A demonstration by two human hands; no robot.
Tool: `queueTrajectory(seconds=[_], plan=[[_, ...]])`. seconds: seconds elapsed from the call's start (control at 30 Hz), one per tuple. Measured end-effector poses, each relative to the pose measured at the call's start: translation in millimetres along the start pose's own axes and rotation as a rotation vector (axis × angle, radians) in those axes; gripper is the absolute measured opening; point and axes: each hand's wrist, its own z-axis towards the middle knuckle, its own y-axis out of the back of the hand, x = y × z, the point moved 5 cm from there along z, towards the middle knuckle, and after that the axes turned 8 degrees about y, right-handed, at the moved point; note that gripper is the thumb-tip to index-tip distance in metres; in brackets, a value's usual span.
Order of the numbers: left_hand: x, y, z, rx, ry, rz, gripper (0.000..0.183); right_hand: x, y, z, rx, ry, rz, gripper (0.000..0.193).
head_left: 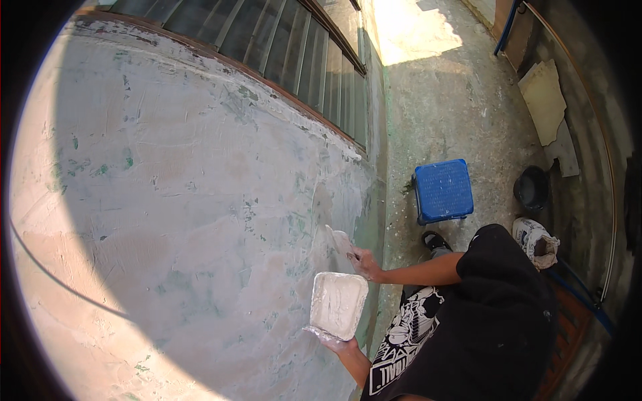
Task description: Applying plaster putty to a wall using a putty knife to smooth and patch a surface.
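My left hand [340,344] supports a squarish tray [342,275] from below, its fingers smeared white. White putty [338,309] coats the inside of the tray. Just above it, my right hand [365,263] is closed around the handle of a putty knife [341,242]. The knife's pale, wide blade is at the wall [200,174]; I cannot tell whether it touches. A damp-looking grey patch shows beside the blade. The wall carries uneven white filler with green flecks of old paint.
A louvred window [267,47] runs along the wall's upper part. On the concrete floor stand a blue plastic stool [443,190], a black bucket [531,188] and an opened white sack [533,240]. Broken board pieces [543,100] lean at the right, near a long pipe [607,154].
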Motion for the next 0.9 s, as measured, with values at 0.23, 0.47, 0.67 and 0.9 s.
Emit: queueTrajectory(seconds=[0.23,0.47,0.67,0.9], plan=[[0.3,5.1,-23.0,-0.057,0.017,-0.048,0.065,-16.1,46.6,76.6,-0.498,0.085,0.01,0.026],[4.4,22.2,-43.3,-0.067,-0.007,-0.086,0.066,17.1,12.1,97.3,-0.356,0.05,-0.191,0.043],[11.4,29.3,-45.6,-0.076,0.017,-0.165,0.063,3.0,0.0,29.3,0.012,0.117,-0.24,0.045],[33.3,48.3,-32.6,-0.008,0.032,-0.23,0.059,58.1,79.0,-19.6,0.189,-0.055,0.328,0.024]])
